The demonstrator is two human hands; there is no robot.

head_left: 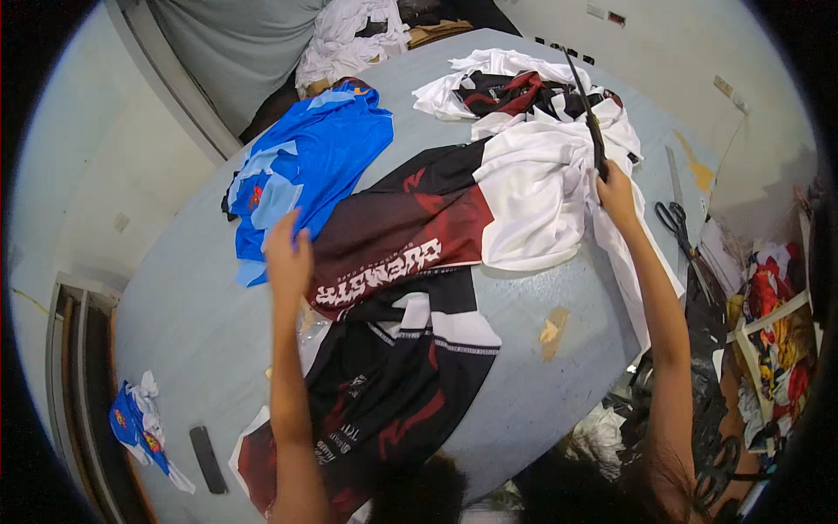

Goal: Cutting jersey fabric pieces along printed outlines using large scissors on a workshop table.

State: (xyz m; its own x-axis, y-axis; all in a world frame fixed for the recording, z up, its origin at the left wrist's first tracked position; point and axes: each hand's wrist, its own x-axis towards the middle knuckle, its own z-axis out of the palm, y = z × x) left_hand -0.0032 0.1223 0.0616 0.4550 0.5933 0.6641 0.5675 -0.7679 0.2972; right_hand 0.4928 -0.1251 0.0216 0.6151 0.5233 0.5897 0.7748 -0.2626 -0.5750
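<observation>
My right hand (616, 194) is closed round a pair of dark scissors (597, 140), whose long blades point away from me over the white fabric (537, 196). My left hand (288, 255) has its fingers apart and holds nothing. It is at the left end of a black and dark red printed jersey piece (393, 236), beside a blue garment (336, 144); I cannot tell whether it touches either. The white fabric joins or overlaps the jersey piece's right end. Another black and red jersey piece (393, 384) with white trim lies nearer to me, partly behind my left forearm.
On the grey table (524, 375), more white and black cloth (515, 87) lies at the far side. A second pair of scissors (674, 218) and a metal ruler (673, 170) lie at right. A dark phone-like slab (208, 460) and small blue scraps (140, 424) are at left. Cloth fills a rack (768, 323).
</observation>
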